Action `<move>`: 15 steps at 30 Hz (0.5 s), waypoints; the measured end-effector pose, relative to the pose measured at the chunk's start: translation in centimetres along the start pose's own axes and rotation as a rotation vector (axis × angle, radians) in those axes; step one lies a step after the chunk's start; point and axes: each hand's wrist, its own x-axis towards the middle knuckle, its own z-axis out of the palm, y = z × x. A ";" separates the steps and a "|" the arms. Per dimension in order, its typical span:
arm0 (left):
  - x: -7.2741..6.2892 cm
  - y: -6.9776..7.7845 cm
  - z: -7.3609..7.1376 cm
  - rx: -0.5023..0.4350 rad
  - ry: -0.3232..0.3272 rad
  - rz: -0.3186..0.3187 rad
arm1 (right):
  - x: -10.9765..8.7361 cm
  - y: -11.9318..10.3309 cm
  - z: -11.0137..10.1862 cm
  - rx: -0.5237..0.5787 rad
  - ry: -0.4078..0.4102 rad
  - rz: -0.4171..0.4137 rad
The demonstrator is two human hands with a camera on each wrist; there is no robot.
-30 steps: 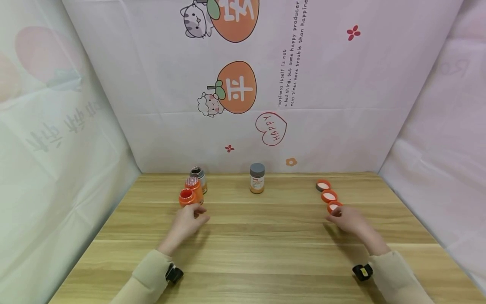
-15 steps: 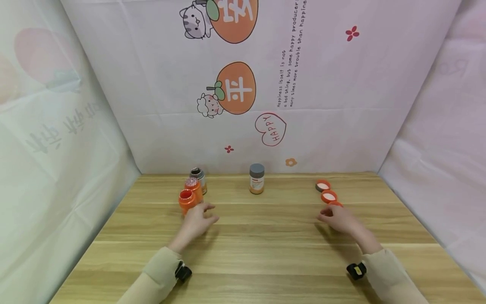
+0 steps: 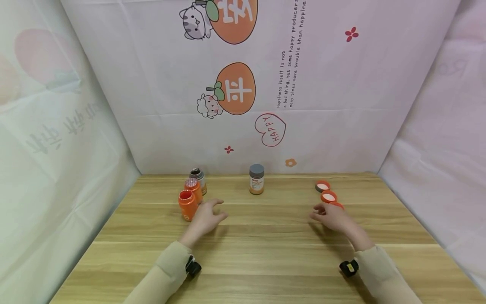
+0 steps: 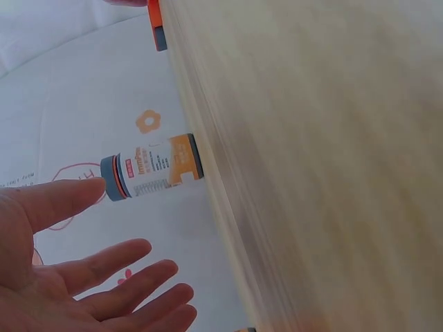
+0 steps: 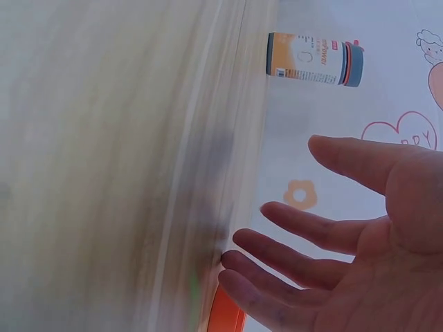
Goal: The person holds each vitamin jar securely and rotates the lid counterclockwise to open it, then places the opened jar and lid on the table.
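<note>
My left hand hovers above the table with fingers spread and holds nothing. Just left of it stands an uncapped orange bottle, with a second open orange bottle and an open grey-necked bottle in a diagonal row behind. On the other side my right hand is also empty, its fingers loosely bent. Three upturned lids lie by it: a grey-and-orange one, an orange one, and an orange one partly hidden by the hand. Between the hands, farther back, a bottle wears its grey lid.
The wooden table runs back to a white printed cloth, which also hangs at both sides. A black wrist camera sits at the left cuff, and another camera at the right cuff.
Both hands have moved inward, the left away from the front orange bottle and the right away from the nearest lid. The bottles and lids stay in place.
</note>
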 end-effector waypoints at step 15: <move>2.5 0.9 1.8 -0.006 -0.031 -0.050 | 1.5 0.0 1.3 0.027 0.021 0.015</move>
